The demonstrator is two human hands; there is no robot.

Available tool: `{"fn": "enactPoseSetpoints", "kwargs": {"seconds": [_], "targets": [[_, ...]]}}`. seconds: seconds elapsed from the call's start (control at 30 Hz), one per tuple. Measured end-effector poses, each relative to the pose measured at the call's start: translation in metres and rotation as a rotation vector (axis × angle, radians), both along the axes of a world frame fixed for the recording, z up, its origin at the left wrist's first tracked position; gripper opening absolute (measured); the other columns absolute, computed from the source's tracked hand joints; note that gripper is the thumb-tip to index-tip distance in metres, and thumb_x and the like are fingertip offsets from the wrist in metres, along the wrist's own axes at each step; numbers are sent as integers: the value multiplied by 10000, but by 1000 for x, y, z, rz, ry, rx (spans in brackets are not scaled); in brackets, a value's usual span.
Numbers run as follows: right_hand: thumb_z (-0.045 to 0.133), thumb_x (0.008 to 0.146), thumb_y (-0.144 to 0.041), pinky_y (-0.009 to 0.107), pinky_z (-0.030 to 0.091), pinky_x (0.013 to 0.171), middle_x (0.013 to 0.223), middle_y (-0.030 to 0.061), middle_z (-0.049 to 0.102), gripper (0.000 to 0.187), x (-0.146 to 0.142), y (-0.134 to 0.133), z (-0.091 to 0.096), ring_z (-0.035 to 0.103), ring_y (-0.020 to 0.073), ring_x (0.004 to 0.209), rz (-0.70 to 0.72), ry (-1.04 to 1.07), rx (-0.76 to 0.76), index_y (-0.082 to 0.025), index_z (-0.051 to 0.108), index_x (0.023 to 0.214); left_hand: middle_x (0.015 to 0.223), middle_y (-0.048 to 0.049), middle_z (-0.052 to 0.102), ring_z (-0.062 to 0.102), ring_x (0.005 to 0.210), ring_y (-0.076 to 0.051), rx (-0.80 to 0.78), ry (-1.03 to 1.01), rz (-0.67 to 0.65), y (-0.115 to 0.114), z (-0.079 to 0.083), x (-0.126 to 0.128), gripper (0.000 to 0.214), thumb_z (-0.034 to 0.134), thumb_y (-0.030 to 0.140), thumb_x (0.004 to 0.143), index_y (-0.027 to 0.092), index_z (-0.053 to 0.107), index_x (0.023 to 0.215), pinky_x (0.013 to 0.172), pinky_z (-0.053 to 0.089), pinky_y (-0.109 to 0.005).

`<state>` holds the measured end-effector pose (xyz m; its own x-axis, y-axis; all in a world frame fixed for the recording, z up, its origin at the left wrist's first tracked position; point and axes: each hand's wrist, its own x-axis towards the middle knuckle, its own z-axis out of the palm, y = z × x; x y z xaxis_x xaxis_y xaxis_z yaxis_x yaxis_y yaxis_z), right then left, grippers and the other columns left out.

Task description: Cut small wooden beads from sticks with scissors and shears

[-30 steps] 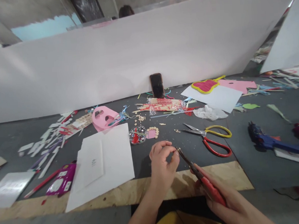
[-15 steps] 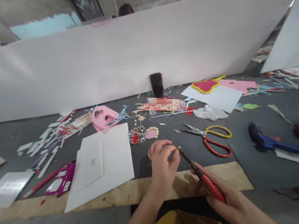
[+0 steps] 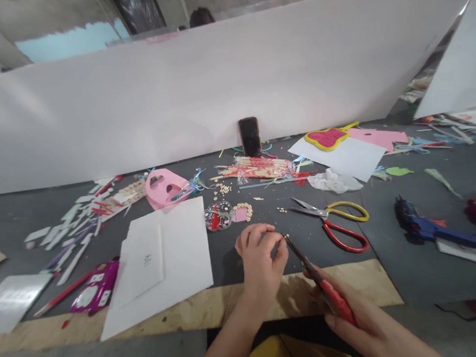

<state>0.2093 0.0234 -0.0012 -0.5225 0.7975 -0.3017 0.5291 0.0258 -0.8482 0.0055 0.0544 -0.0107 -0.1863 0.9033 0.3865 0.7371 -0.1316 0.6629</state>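
Observation:
My left hand (image 3: pixel 262 261) is closed in a pinch over the table, thumb against forefinger, on what looks like a short thin wooden stick, mostly hidden by the fingers. In my right hand (image 3: pixel 357 317) are red-handled pliers (image 3: pixel 318 279) with long dark jaws. Their tips meet the left fingertips, where a tiny pale bit shows. Just beyond lie a few small cut wooden pieces (image 3: pixel 281 210) and large scissors (image 3: pixel 326 213) with one yellow and one red handle, blades apart. A pink card square (image 3: pixel 240 215) edged with beige bits sits beside a round clear case of beads (image 3: pixel 219 217).
White sheets (image 3: pixel 177 248) and a purple packet (image 3: pixel 94 286) lie left. Bundled wooden sticks (image 3: pixel 262 168) lie before a phone (image 3: pixel 250 137) leaning on the white partition (image 3: pixel 199 89). A pink card mask (image 3: pixel 167 189) is left of centre; a blue glue gun (image 3: pixel 429 225) is right.
Both hands keep nearly the same pose, the pliers' tips still at the left fingertips. The right hand has shifted very slightly left; the objects on the table stay put.

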Motion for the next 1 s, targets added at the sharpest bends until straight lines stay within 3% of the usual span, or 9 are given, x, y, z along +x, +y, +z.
{"fn": "enactPoseSetpoints", "kwargs": {"seconds": [0.13, 0.33, 0.5, 0.6, 0.67, 0.73, 0.8, 0.9, 1.0], "targets": [[472, 903, -359, 415, 194, 1122, 1523, 82, 305, 642, 2, 0, -2, 279, 250, 1387, 26, 20, -28, -165, 282, 1485, 995, -26, 634, 523, 1043, -223, 24, 38, 13, -1, 0, 1, 128, 588, 134, 806, 237, 659, 779, 907, 353, -402], [466, 907, -373, 402, 195, 1122, 1530, 72, 291, 650, 2, 0, 3, 266, 237, 1393, 40, 21, -49, -175, 261, 1492, 990, -20, 633, 516, 1051, -224, 42, 62, 18, -1, 0, 1, 134, 590, 127, 799, 237, 657, 764, 910, 344, -402], [482, 884, -385, 414, 280, 1100, 1463, 126, 411, 627, -3, -1, 6, 377, 268, 1339, -14, 16, -28, -146, 358, 1451, 1004, -22, 639, 518, 1048, -217, 1, 45, -11, -1, 0, -1, 138, 578, 132, 809, 240, 659, 777, 906, 348, -395], [517, 847, -400, 377, 428, 1000, 1275, 143, 592, 578, -9, 1, 11, 540, 277, 1185, -87, -40, 5, -131, 476, 1356, 1005, -19, 641, 517, 1050, -213, -10, 35, -19, -1, 0, -1, 135, 576, 135, 815, 240, 654, 780, 913, 343, -395], [506, 847, -442, 309, 521, 819, 1003, 92, 687, 430, -13, 1, 14, 636, 246, 946, -105, -90, -1, -156, 611, 1151, 1009, -19, 638, 516, 1053, -213, -10, 36, -26, -2, 0, -1, 134, 575, 136, 818, 239, 652, 780, 915, 341, -397], [482, 858, -490, 251, 511, 653, 766, 29, 649, 343, -17, 1, 15, 611, 191, 726, -108, -114, -17, -188, 640, 893, 1012, -24, 635, 517, 1054, -214, -13, 41, -36, -3, 0, 0, 136, 568, 139, 826, 239, 653, 789, 910, 345, -397], [459, 867, -525, 220, 468, 572, 661, -5, 571, 365, -19, 1, 15, 540, 150, 619, -130, -103, -22, -201, 581, 752, 1014, -29, 635, 519, 1054, -216, -15, 36, -47, -3, 1, 0, 132, 561, 155, 842, 241, 654, 806, 910, 350, -399], [436, 873, -548, 210, 430, 525, 624, -21, 506, 385, -21, 1, 13, 485, 130, 575, -173, -66, -24, -206, 526, 723, 1022, -40, 637, 521, 1067, -222, -19, -27, -63, -3, 1, -1, 104, 561, 206, 865, 238, 653, 829, 943, 349, -418], [418, 880, -546, 225, 427, 516, 612, -24, 501, 382, -23, 5, 11, 484, 134, 562, -159, -46, -46, -201, 524, 755, 1037, -68, 630, 542, 1059, -222, -74, -275, -98, -5, -3, -1, 99, 587, 289, 861, 212, 621, 912, 958, 393, -416]]}}
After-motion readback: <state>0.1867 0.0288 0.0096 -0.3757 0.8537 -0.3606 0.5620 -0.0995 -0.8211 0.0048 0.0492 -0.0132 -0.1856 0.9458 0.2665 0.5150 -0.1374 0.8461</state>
